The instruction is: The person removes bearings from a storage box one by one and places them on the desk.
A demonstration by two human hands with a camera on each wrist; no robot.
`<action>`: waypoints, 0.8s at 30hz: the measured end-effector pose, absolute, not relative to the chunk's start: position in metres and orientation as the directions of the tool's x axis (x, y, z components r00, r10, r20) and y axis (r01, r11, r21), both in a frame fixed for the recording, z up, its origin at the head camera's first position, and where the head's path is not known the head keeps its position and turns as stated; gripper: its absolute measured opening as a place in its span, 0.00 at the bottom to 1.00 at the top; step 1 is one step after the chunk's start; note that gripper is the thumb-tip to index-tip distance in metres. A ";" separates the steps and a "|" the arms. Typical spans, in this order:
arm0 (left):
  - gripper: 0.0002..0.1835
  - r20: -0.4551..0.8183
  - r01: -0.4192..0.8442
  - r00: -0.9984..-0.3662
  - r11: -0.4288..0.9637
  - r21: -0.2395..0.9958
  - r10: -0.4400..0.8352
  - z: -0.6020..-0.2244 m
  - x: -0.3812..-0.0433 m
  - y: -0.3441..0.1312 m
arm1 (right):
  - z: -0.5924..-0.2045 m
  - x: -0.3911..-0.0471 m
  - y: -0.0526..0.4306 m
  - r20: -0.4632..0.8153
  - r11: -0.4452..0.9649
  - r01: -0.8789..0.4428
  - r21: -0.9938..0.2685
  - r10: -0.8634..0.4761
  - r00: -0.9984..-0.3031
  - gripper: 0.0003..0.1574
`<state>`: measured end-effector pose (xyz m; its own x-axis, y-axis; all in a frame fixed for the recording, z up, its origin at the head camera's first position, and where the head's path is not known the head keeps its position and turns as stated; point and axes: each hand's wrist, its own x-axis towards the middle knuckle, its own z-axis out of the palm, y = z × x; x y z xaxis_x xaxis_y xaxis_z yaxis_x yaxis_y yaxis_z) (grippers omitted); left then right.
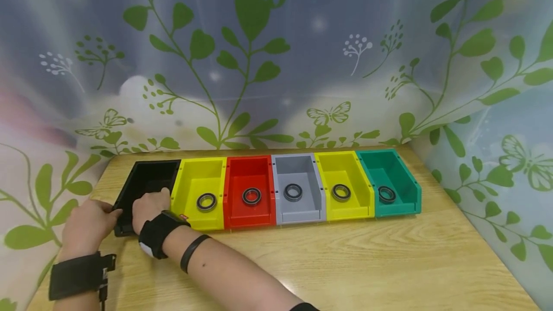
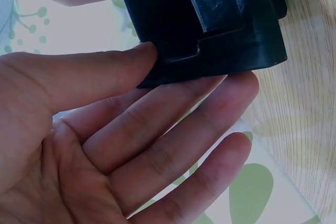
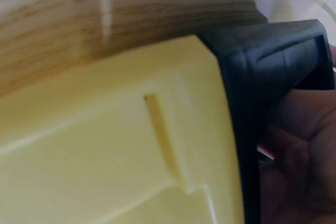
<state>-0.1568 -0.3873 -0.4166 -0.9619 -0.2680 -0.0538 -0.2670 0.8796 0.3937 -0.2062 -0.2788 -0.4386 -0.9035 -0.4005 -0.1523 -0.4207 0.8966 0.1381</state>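
At the left end of a row of bins stands a black bin (image 1: 157,169). My left hand (image 1: 88,222) grips its front left corner: in the left wrist view the thumb (image 2: 121,69) lies on the rim, the other fingers behind the outer wall. Inside the same bin is my right hand (image 1: 151,205), back up, with its fingertips hidden. A thin shiny edge (image 3: 265,153) shows by its curled fingers in the right wrist view; what it belongs to and whether it is held are unclear. Beside this hand is a yellow bin (image 1: 203,169) with a ball bearing (image 1: 206,202) in it.
Rightward, a red bin (image 1: 248,167), a grey bin (image 1: 295,164), another yellow bin (image 1: 343,164) and a green bin (image 1: 384,162) continue the row, each with one bearing lying flat. They stand on a wooden table (image 1: 367,263) before a leaf-patterned curtain (image 1: 302,61).
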 end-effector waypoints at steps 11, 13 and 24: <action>0.20 -0.068 -0.278 -0.959 0.877 0.391 -0.274 -0.414 -0.157 -0.383 | -0.445 -0.210 -0.285 -0.123 0.900 -0.407 0.157 -0.391 -0.912 0.07; 0.20 -0.065 -0.280 -0.959 0.875 0.394 -0.277 -0.414 -0.157 -0.383 | -0.446 -0.211 -0.286 -0.115 0.901 -0.406 0.153 -0.392 -0.913 0.07; 0.19 -0.043 -0.270 -0.960 0.881 0.389 -0.275 -0.414 -0.155 -0.380 | -0.443 -0.213 -0.284 -0.156 0.890 -0.426 0.164 -0.404 -0.902 0.08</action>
<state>-0.1551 -0.3804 -0.4137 -0.9604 -0.2753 -0.0433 -0.2700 0.8807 0.3892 -0.2128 -0.2843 -0.4434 -0.9016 -0.4036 -0.1557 -0.4264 0.8896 0.1635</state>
